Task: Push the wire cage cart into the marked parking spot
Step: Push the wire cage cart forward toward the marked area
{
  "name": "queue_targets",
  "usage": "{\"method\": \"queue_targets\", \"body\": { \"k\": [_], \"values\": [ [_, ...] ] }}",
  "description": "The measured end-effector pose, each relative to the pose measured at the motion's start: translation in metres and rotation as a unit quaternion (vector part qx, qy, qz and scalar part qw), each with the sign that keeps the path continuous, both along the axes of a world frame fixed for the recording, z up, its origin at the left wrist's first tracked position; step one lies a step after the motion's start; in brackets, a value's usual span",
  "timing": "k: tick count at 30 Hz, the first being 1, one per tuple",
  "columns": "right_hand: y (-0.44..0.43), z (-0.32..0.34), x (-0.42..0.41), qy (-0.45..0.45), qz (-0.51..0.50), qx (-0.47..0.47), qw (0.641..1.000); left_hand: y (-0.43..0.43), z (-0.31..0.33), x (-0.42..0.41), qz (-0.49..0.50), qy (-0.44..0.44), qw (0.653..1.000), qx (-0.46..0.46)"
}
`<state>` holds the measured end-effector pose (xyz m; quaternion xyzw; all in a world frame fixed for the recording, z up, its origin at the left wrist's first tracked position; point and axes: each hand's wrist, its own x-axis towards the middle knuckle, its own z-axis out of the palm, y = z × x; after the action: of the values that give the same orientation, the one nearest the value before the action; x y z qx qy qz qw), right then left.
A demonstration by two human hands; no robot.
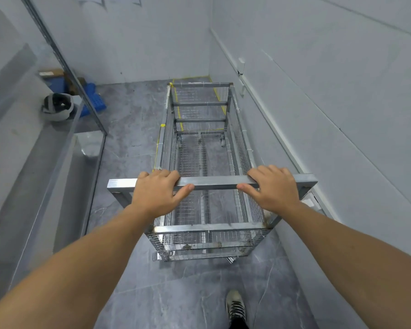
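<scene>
A long, empty wire cage cart (pixel 201 104) of grey metal mesh stands on the grey tiled floor, pointing away from me along the right wall. Its flat metal handle bar (pixel 214 181) runs across in front of me. My left hand (pixel 158 192) grips the bar's left part and my right hand (pixel 274 187) grips its right part, fingers over the top and thumbs underneath. Yellow tape lines (pixel 176 96) mark a rectangle on the floor in the far right corner. The cart's far end lies over this rectangle.
A white wall (pixel 318 96) runs close along the cart's right side, and another wall closes the far end. On the left are grey steps with a glass panel (pixel 90 148), a white helmet (pixel 57 106) and a blue plastic pallet (pixel 94 100). My shoe (pixel 235 306) shows below.
</scene>
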<state>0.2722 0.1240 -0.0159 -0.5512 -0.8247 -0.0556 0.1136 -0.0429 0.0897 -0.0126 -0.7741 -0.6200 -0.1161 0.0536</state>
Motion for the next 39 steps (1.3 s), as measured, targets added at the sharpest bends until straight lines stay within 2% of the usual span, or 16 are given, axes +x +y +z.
{"method": "queue_targets", "body": {
  "k": [13,18,23,39],
  "values": [
    [0.095,0.002,0.044,0.000,-0.008,-0.020,1.000,0.088,0.001,0.050,0.016,0.008,1.000,-0.001],
    [0.132,0.004,0.030,-0.003,0.000,-0.030,1.000,0.122,0.005,0.039,0.042,0.036,0.998,-0.029],
    [0.170,0.007,0.013,-0.012,-0.001,-0.039,0.999,0.159,0.006,0.026,0.080,0.021,0.994,-0.065],
    [0.324,0.002,-0.058,-0.003,-0.028,-0.014,1.000,0.324,0.010,-0.044,0.047,0.000,0.997,-0.055]
  ]
}}
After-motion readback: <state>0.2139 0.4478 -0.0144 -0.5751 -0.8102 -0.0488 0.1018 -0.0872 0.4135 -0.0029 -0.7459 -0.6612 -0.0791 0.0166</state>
